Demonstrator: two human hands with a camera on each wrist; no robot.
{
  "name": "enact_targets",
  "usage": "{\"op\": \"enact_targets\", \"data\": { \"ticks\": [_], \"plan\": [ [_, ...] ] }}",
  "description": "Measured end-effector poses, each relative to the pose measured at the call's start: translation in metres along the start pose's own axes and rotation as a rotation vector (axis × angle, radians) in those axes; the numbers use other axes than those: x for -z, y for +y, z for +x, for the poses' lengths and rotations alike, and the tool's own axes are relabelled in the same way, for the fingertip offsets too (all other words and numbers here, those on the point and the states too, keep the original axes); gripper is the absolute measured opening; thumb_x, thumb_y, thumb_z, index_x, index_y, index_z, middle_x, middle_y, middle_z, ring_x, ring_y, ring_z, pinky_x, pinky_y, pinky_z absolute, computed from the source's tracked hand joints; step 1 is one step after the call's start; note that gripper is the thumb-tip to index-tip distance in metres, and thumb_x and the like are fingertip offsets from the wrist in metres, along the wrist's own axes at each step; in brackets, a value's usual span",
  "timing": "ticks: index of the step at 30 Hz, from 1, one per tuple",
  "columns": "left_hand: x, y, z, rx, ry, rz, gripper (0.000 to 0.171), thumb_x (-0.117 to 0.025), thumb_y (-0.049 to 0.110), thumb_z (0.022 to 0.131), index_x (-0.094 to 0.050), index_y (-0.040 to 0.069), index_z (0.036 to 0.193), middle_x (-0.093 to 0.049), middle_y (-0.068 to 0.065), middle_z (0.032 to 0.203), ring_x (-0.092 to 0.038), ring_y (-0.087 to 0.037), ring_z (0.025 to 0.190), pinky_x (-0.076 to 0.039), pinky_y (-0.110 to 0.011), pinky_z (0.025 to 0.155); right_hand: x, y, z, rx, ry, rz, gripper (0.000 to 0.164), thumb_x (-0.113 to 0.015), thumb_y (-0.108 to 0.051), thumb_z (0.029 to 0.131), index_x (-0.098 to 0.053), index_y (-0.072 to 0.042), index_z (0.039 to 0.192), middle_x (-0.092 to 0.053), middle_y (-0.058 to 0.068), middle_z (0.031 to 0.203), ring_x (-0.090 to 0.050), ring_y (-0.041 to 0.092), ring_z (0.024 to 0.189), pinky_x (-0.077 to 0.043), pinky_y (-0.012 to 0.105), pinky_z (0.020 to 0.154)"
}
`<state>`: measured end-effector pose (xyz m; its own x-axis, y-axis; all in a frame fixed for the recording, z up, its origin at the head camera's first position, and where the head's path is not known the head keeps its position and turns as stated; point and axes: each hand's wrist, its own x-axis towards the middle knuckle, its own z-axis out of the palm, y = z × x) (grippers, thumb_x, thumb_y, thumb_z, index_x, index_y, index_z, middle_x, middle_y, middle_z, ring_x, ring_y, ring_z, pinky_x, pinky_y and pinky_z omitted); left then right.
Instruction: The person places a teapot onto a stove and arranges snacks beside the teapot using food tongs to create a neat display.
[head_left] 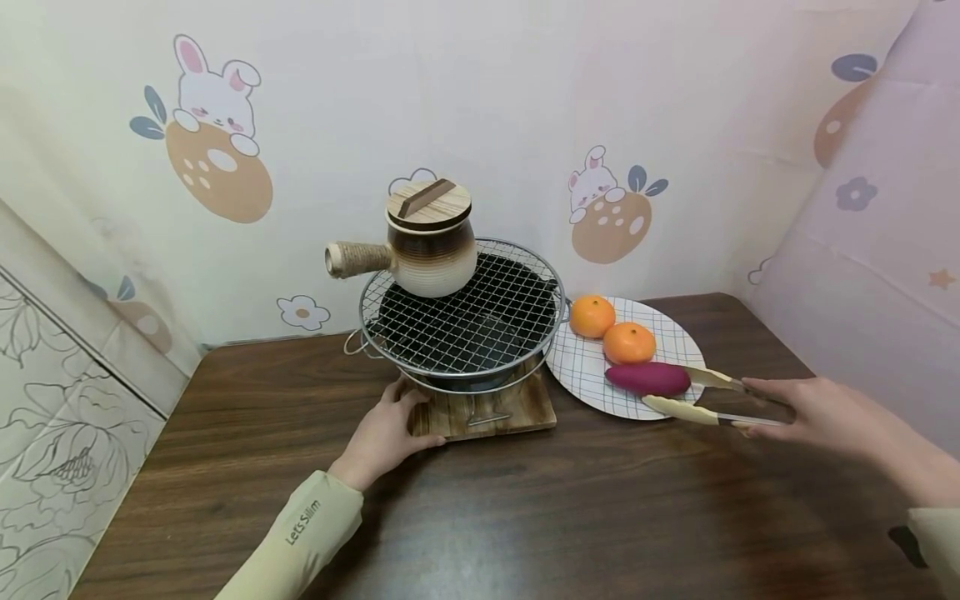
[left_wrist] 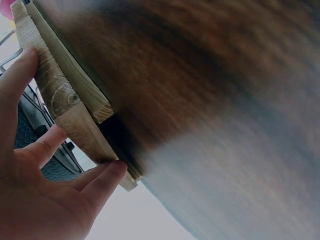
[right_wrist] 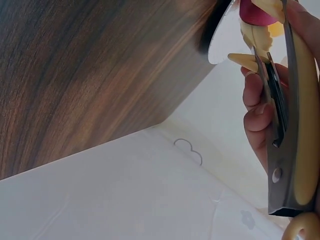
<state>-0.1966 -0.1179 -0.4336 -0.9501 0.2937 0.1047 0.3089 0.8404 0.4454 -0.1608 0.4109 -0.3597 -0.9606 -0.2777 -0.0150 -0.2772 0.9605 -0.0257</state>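
My left hand (head_left: 381, 440) holds the wooden board (head_left: 525, 410) under the round grill at its near left corner, thumb along the front edge and fingers at the left side. In the left wrist view, fingertips touch the edge of that board (left_wrist: 57, 90). My right hand (head_left: 828, 412) grips food tongs (head_left: 684, 410) with cream tips and metal arms. The tongs' tips are spread at the right end of a purple sweet potato (head_left: 647, 379), one behind it and one in front. It lies on a white checked plate (head_left: 678, 337). The right wrist view shows fingers curled round the tongs (right_wrist: 280, 165).
A wire grill rack (head_left: 487, 325) sits over a dark stove bowl on the board. On the rack stands a brown-and-cream pot (head_left: 435, 265) with a wooden lid, its rope-wrapped handle pointing left. Two oranges (head_left: 592, 317) share the plate. A patterned curtain (head_left: 495, 100) hangs behind the table.
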Motion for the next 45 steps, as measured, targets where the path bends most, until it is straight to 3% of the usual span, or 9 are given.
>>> {"op": "enact_targets", "data": {
  "ticks": [9,12,16,21,24,33,38,45],
  "plan": [
    [0.000,0.001,-0.001,-0.003,-0.006,-0.002,0.064,-0.082,0.041,0.073,-0.060,0.011,0.125,-0.036,-0.031,0.147,-0.055,-0.043,0.120,-0.053,-0.049,0.090,-0.001,-0.002,-0.002,0.002,0.046,0.011,0.074,-0.079,-0.053,0.071,-0.062,-0.006,0.126,-0.073,0.009,0.091,-0.051,0.011,0.064,-0.039,0.035,0.052],
    [0.001,0.001,0.000,0.008,-0.012,0.000,0.064,-0.082,0.042,0.073,-0.059,0.012,0.126,-0.036,-0.030,0.148,-0.054,-0.042,0.122,-0.052,-0.049,0.091,0.000,-0.003,-0.001,0.019,0.101,0.020,0.073,-0.080,-0.050,0.070,-0.062,-0.006,0.125,-0.074,0.010,0.092,-0.056,0.013,0.066,-0.042,0.036,0.053],
    [0.001,0.000,0.000,0.017,-0.014,0.001,0.064,-0.082,0.042,0.074,-0.059,0.013,0.126,-0.035,-0.030,0.148,-0.053,-0.042,0.124,-0.052,-0.049,0.092,0.006,-0.007,0.000,0.042,0.199,0.022,0.070,-0.083,-0.045,0.069,-0.063,-0.005,0.123,-0.074,0.006,0.090,-0.051,0.010,0.062,-0.040,0.033,0.052],
    [0.002,0.000,0.000,0.013,-0.011,0.001,0.064,-0.082,0.041,0.074,-0.059,0.012,0.126,-0.035,-0.030,0.148,-0.054,-0.042,0.123,-0.052,-0.050,0.092,0.019,-0.015,0.003,0.020,0.274,0.015,0.070,-0.082,-0.043,0.071,-0.060,-0.006,0.127,-0.054,-0.006,0.065,-0.038,0.007,0.057,-0.032,0.028,0.052],
    [0.002,0.000,0.000,0.009,-0.008,0.002,0.064,-0.082,0.041,0.074,-0.060,0.011,0.125,-0.036,-0.030,0.148,-0.056,-0.042,0.120,-0.052,-0.050,0.090,0.027,-0.020,0.006,0.010,0.313,0.013,0.070,-0.081,-0.042,0.073,-0.060,-0.004,0.128,-0.039,-0.007,0.060,-0.036,0.008,0.055,-0.029,0.027,0.051],
    [0.000,0.000,0.000,0.000,0.005,0.009,0.062,-0.082,0.041,0.073,-0.061,0.011,0.122,-0.037,-0.030,0.147,-0.059,-0.042,0.114,-0.053,-0.049,0.088,0.050,-0.034,0.018,0.014,0.449,0.000,0.069,-0.083,-0.040,0.071,-0.061,-0.006,0.127,-0.044,-0.006,0.060,-0.033,0.005,0.052,-0.027,0.026,0.047],
    [-0.001,-0.001,0.000,-0.003,0.023,0.008,0.061,-0.083,0.040,0.072,-0.061,0.011,0.121,-0.038,-0.029,0.146,-0.060,-0.042,0.112,-0.053,-0.049,0.087,0.063,-0.048,0.027,-0.026,0.445,0.004,0.069,-0.082,-0.039,0.073,-0.058,-0.011,0.132,-0.047,-0.004,0.060,-0.035,0.009,0.051,-0.027,0.026,0.047],
    [-0.001,-0.001,0.000,-0.004,0.021,0.005,0.061,-0.083,0.041,0.072,-0.061,0.011,0.121,-0.037,-0.030,0.147,-0.060,-0.043,0.113,-0.053,-0.049,0.088,0.075,-0.063,0.038,-0.033,0.415,0.008,0.069,-0.080,-0.040,0.075,-0.057,-0.008,0.132,-0.056,-0.002,0.061,-0.043,0.015,0.053,-0.031,0.030,0.047]
  ]
}}
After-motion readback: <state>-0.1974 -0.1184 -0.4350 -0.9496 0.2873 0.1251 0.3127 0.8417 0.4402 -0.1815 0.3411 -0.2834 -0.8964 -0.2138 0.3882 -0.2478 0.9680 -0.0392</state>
